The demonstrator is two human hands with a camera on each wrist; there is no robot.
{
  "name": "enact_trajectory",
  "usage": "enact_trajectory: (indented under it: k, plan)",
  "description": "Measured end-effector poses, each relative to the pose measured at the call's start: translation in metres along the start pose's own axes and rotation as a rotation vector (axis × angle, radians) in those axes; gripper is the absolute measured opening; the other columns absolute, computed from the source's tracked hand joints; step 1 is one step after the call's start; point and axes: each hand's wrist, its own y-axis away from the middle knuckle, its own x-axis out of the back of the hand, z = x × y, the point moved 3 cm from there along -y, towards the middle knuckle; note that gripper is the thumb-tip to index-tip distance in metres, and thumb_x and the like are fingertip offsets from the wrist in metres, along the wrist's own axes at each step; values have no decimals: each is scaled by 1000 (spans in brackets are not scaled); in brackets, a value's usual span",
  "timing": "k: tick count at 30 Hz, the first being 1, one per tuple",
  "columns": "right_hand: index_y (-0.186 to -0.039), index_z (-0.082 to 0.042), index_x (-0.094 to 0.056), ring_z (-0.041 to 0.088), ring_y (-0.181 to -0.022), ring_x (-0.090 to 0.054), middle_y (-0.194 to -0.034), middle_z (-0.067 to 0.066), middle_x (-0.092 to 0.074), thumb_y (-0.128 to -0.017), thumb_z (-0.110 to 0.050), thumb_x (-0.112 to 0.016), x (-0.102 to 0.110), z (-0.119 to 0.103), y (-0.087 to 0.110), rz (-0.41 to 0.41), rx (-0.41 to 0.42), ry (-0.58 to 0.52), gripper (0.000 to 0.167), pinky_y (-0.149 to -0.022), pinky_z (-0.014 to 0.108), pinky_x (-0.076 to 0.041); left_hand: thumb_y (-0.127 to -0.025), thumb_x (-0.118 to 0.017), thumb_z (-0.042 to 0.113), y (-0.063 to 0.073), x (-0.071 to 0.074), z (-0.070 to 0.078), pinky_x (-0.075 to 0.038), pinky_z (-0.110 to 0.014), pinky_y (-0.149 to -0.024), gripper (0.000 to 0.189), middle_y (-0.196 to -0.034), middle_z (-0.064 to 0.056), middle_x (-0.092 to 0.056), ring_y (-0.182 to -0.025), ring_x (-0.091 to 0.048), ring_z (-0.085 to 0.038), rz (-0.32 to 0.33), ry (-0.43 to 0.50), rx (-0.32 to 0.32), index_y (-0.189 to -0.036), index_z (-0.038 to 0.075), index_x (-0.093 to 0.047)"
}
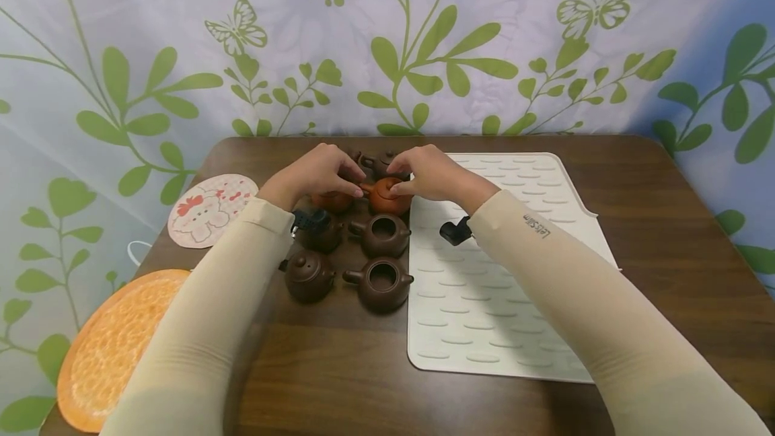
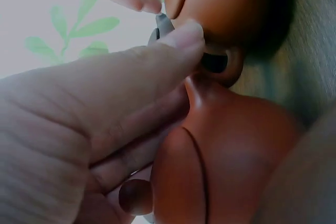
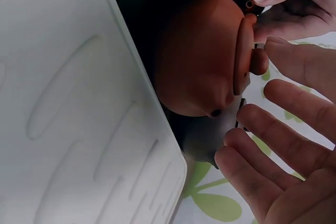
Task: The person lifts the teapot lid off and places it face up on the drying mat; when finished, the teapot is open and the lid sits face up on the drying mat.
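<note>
A reddish-orange clay teapot point(image 1: 386, 202) with its lid on stands at the mat's left edge. Beside its lid knob is my right hand point(image 1: 431, 173), thumb close to the knob and fingers spread apart; whether the thumb touches cannot be told. My left hand point(image 1: 315, 170) hovers over a second orange teapot point(image 2: 236, 150), with thumb and fingers apart. Its thumb tip lies by the first teapot's handle point(image 2: 235, 69), and contact is unclear. Behind them is a dark brown lidded teapot point(image 1: 381, 164), partly covered by the right fingers.
Nearer me stand two lidless brown teapots point(image 1: 386, 303) and two lidded ones point(image 1: 307, 284). A white ridged mat point(image 1: 448, 315) covers the table's right-centre. On the left lie a round rabbit-print mat point(image 1: 206, 214) and an orange round mat point(image 1: 121, 342). A patterned cloth point(image 1: 424, 39) hangs behind.
</note>
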Motion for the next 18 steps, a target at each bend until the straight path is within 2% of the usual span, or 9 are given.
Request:
enact_trajectory:
  k: [11, 18]
  plan:
    - [-135, -5, -71, 30, -122, -62, -128, 11, -71, -98, -27, -81, -5, 5, 0, -2, -17, -13, 44, -103, 46, -48, -94, -85, 24, -2, -5, -10, -52, -46, -97, 25, -109, -1, -78, -108, -68, -25, 42, 65, -49, -115, 11, -84]
    - [-132, -4, -73, 30, -121, -63, -126, 11, -72, -97, -28, -81, -7, 5, 1, 14, -11, -16, 43, -102, 45, -49, -93, -85, 24, -7, -9, -14, -51, -43, -98, 18, -103, 3, -79, -105, -68, -22, 68, 79, -48, -108, 14, -86]
